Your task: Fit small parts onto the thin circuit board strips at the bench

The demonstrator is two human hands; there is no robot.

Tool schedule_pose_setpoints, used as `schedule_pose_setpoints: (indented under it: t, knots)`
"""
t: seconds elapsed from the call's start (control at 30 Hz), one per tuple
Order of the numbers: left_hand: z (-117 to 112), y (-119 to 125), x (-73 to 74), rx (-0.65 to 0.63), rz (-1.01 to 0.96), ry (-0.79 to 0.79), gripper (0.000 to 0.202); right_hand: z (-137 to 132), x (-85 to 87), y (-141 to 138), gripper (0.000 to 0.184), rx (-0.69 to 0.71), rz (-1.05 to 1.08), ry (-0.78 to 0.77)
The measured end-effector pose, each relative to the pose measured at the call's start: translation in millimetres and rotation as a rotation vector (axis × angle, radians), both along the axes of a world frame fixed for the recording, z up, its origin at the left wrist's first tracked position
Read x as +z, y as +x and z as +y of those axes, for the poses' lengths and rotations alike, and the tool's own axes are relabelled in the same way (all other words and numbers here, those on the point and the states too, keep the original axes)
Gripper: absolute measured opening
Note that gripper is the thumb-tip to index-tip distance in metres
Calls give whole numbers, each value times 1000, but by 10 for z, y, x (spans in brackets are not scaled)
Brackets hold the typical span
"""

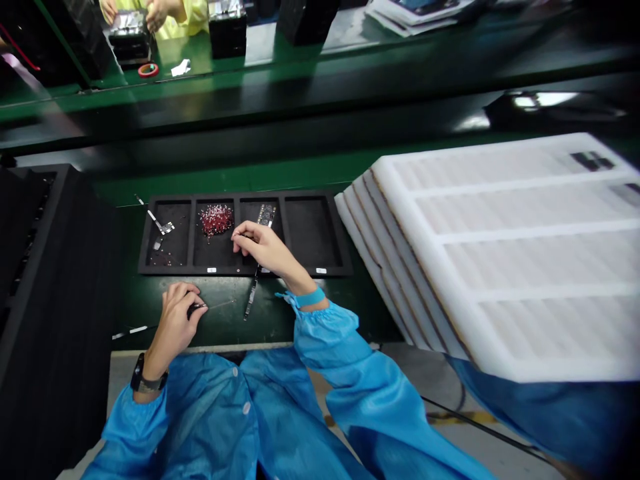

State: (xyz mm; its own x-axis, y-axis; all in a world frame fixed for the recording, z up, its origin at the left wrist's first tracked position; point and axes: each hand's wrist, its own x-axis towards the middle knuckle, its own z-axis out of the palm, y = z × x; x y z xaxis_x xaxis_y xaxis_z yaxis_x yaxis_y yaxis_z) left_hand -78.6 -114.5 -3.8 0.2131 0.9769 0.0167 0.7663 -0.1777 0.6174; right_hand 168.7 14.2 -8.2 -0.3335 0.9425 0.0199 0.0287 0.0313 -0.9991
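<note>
My left hand is low over the green bench, its fingers closed on a small dark part with a thin strip pointing right. My right hand hangs over the black foam tray, thumb and forefinger pinched. What the pinch holds is too small to make out. Left of that hand, a heap of tiny red and silvery pieces fills part of one compartment. A narrow circuit strip lies partly under my right hand, and its dark tail reaches over the tray's front edge.
A white-labelled flex strip lies in the left compartment. Another cable is on the bench at left. White foam trays are stacked at right, black foam trays at left. Across the bench, a co-worker's hands hold a black block.
</note>
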Motion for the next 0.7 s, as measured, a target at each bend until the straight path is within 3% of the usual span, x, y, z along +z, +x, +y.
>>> schedule_pose_setpoints:
  t: [0.2, 0.3, 0.4, 0.57, 0.7]
  knots:
    - [142, 91, 330, 66, -316, -47, 12, -17, 31, -11, 23, 15, -25, 62]
    - [326, 165, 469, 125, -386, -44, 19, -15, 33, -14, 23, 24, -10, 44]
    - [587, 262, 552, 105, -374, -9, 24, -14, 28, -18, 23, 33, 9, 19]
    - [980, 465, 496, 31, -326, 58, 17, -33, 17, -35, 17, 76, 12, 13]
    - [1086, 561, 378, 1, -340, 46, 20, -43, -10, -32, 13, 106, -15, 86]
